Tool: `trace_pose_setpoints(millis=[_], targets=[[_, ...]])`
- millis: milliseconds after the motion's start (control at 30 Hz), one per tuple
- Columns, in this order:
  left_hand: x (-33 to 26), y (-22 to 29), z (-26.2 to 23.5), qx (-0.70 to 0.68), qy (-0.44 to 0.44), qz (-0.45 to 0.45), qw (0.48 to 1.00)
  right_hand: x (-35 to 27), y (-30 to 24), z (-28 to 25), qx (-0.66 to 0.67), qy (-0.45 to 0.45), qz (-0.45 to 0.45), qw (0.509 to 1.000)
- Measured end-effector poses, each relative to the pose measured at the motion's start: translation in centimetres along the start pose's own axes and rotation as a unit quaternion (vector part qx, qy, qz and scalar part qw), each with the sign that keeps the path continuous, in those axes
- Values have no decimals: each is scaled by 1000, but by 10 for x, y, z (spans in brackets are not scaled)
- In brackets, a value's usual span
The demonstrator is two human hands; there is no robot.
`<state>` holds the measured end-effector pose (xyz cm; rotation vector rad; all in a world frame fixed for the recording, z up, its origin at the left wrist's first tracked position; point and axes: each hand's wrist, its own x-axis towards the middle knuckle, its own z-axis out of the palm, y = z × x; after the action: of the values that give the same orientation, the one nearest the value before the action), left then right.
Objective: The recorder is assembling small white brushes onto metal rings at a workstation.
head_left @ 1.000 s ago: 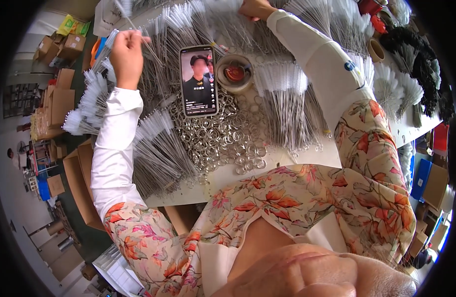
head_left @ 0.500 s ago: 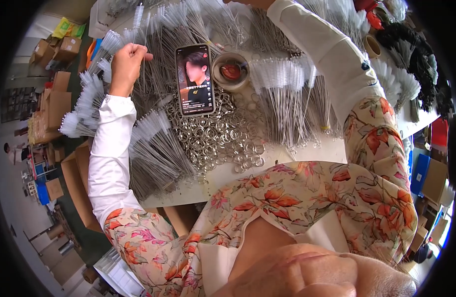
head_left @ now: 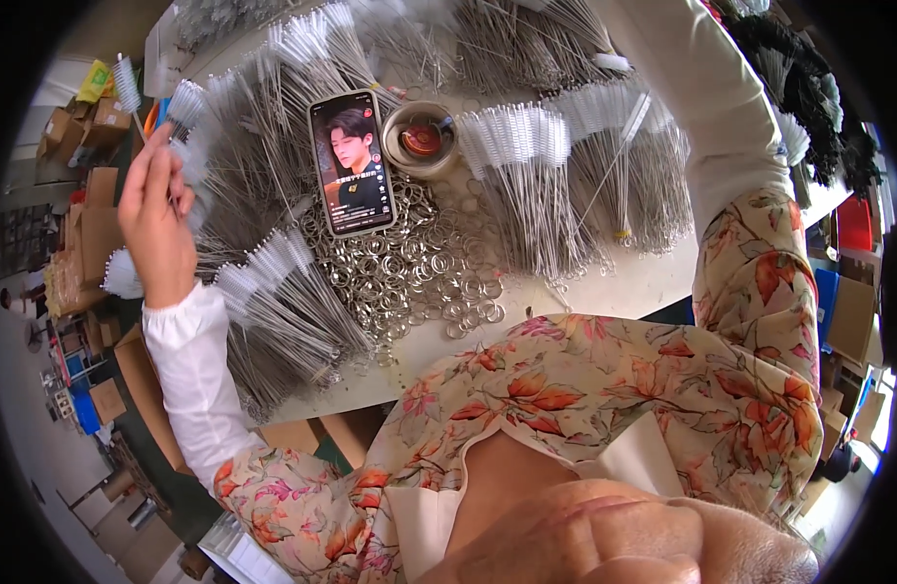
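My left hand [head_left: 159, 219] is up at the table's left edge, fingers closed on the thin wire stem of a straw brush [head_left: 127, 83] with white bristles. The bristle end points up and away from me. Beside that hand, on its right, lie bundles of similar wire brushes [head_left: 283, 263]. My right arm, in a white sleeve [head_left: 701, 107], reaches past the top edge of the picture, so my right hand is out of sight. Below it stands another row of white-bristled brushes [head_left: 516, 136], their wire stems pointing toward me.
A phone [head_left: 356, 165] playing a video lies mid-table on a heap of metal rings [head_left: 400, 263]. Right of it sits a round metal bowl [head_left: 419, 141] with something red inside. Black brushes [head_left: 808, 107] are piled at the far right. Cardboard boxes [head_left: 93, 234] stand left of the table.
My left hand has swung left with the brush, from over the bundles to the table's edge. My right hand has gone from the top edge to out of view.
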<state>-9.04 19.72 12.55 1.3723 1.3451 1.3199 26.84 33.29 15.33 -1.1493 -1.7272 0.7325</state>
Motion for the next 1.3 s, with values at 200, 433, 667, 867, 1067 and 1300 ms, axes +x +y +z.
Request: trace_pose_setpoints(millis=[200,433,667,867,1067,1300], targets=[[-54,32,1,37,0,-9,999,-25,148,-18,-234,-252,67,936],[-95,20,-24,18,30,-63,997,-84,147,9,-482,-140,69,862],[-104,16,-32,-23,37,-68,997,-50,302,-54,-98,-245,-55,963],[-119,10,-34,-42,47,-90,994,-85,195,-12,-424,-177,80,884],[-139,15,-41,-40,29,-79,996,-27,199,-75,-375,5,-187,908],[-136,-1,-36,-70,27,-99,992,-1,278,-127,-472,-105,-15,875]])
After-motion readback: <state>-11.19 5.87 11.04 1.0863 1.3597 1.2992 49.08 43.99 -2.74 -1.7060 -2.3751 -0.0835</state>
